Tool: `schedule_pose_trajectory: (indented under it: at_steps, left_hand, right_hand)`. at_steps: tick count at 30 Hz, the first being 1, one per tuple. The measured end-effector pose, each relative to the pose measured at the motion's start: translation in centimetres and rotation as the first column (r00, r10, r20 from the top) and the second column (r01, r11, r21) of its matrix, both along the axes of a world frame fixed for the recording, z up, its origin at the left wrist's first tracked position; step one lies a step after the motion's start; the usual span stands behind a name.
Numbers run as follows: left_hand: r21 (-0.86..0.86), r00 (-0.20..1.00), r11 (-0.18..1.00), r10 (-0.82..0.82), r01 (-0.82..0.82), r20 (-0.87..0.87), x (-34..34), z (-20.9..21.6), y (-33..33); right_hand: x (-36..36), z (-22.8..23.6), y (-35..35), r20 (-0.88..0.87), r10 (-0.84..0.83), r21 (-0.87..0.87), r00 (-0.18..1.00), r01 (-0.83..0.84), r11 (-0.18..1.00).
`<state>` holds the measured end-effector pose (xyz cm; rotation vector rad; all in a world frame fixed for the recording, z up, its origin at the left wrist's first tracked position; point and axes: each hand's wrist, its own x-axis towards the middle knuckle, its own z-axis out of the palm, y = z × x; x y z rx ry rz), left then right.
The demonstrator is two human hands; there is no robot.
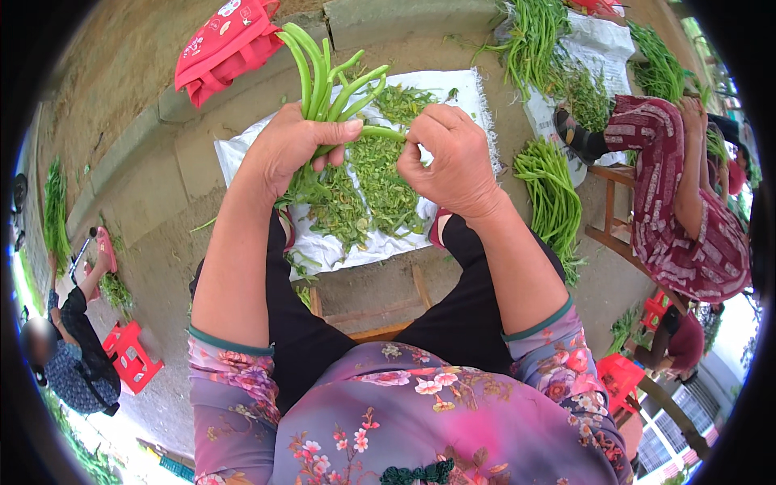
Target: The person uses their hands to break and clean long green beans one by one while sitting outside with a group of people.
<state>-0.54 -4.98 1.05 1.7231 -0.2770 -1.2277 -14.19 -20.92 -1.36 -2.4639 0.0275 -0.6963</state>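
Note:
My left hand (291, 145) is closed around a bunch of long green leaf stalks (317, 73), their thick ends pointing up and away from me. Leaves hang below that fist. One stalk (381, 132) reaches across from the bunch to my right hand (453, 158), whose thumb and fingers pinch its end. Beneath both hands lies a white woven sack (469, 85) spread on the ground, with loose green leaves (384, 190) heaped on it. My hands and forearms hide parts of the sack and the leaves.
Bundled green stalks (550, 190) lie right of the sack; more greens (537, 40) lie beyond. A red bag (226, 48) rests by the kerb at far left. A seated person (687, 202) is at the right, another (73, 356) at the left by a red stool (129, 356).

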Motion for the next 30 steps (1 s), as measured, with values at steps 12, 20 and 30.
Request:
schedule_pose_trajectory:
  at_steps: [12, 20, 30]
  left_hand:
    - [-0.105, 1.0, 0.994, -0.013, 0.014, 0.009, 0.6, -0.2, 0.8]
    - [-0.107, 0.997, 0.992, 0.069, -0.065, 0.034, 1.8, -0.2, 2.1]
    - [-0.127, 0.998, 0.99, 0.067, -0.066, 0.006, 2.1, -0.5, 2.3]
  right_hand:
    - [-0.3, 0.8, -0.6, -0.319, 0.138, 0.893, 0.938, 0.248, 0.375]
    - [-0.6, 1.2, -2.4, -0.318, 0.244, 0.936, 0.916, 0.261, 0.238]
    - [-1.4, -0.6, -0.8, -0.269, -0.01, 0.056, 0.963, 0.026, 0.998]
